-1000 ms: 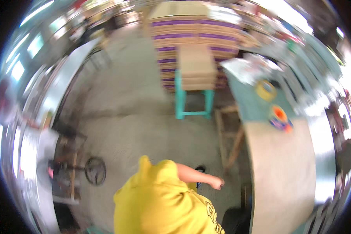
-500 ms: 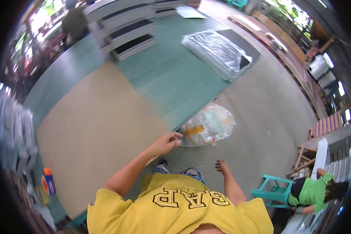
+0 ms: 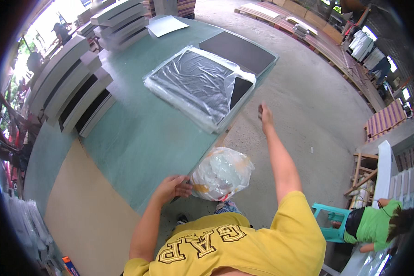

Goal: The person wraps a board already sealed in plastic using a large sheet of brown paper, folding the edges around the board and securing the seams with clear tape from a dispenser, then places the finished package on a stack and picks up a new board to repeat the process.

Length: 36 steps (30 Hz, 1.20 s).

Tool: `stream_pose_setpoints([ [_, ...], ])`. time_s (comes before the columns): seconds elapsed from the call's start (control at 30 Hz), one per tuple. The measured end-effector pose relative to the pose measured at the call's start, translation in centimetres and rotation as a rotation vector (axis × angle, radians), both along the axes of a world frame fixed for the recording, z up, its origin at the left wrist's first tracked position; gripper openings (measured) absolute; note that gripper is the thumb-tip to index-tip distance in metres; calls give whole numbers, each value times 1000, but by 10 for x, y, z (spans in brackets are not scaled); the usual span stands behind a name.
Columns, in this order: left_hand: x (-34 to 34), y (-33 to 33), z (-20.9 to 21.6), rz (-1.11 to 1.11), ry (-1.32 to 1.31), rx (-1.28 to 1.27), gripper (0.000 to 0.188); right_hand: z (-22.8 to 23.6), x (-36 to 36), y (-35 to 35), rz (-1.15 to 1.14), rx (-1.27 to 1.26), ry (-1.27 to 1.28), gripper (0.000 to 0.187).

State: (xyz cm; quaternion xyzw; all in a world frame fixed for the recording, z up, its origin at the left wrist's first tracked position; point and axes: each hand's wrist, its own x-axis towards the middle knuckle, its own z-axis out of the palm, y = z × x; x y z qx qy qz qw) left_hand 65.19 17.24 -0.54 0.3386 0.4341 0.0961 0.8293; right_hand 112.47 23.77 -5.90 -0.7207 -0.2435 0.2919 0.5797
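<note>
Plastic bag (image 3: 222, 173), clear and stuffed with crumpled pale wrapping with some orange inside, hangs at the near edge of the green surface (image 3: 138, 133), at about 6 o'clock in the view. Half a second ago the left hand (image 3: 172, 186) was already at that edge beside the bag; now it lies flat on the rim with its fingers (image 3: 185, 187) loosely curled, their tips touching the bag's side but not closed around anything. The right hand (image 3: 265, 114) was low by the bag then; it has since swung up toward 1 o'clock and hangs in the air over the concrete floor (image 3: 317, 115), fingers together and holding nothing. So the bag is only steadied, not gripped, by 1 hand.

At 12 o'clock from the bag lies a flat stack wrapped in clear film (image 3: 198, 85), overhanging the edge, with a dark board (image 3: 238, 49) beyond it. White and dark panels (image 3: 73, 87) are stacked at 10 o'clock. A bare plywood sheet (image 3: 85, 207) covers the surface at 8 o'clock. Another person in a green top (image 3: 377, 223) sits at 4 o'clock near a teal stool (image 3: 331, 221), well apart.
</note>
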Motion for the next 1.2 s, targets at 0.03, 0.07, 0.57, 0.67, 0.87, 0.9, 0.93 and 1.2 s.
stream_pose_setpoints([
  [0.03,-10,1,1,24,39,-31,41,19,-13,41,-8,74,24,64],
  [0.07,-1,6,3,14,55,-60,41,24,1,69,-111,194,-68,67],
  [0.57,78,166,-9,643,505,401,76,5,-48,12,561,-41,360,40],
  [0.67,81,174,16,365,634,392,79,34,-78,-35,684,-254,780,52],
  [0.87,42,139,8,323,1120,532,98,5,-100,31,702,-189,908,51],
  [0.9,64,122,7,415,1051,609,99,-26,-101,24,668,-218,743,55],
  [0.93,58,93,-10,530,1055,560,95,25,-122,6,679,-239,753,45],
  [1.2,76,-60,53,401,693,322,85,-18,-91,-117,866,-598,565,48],
])
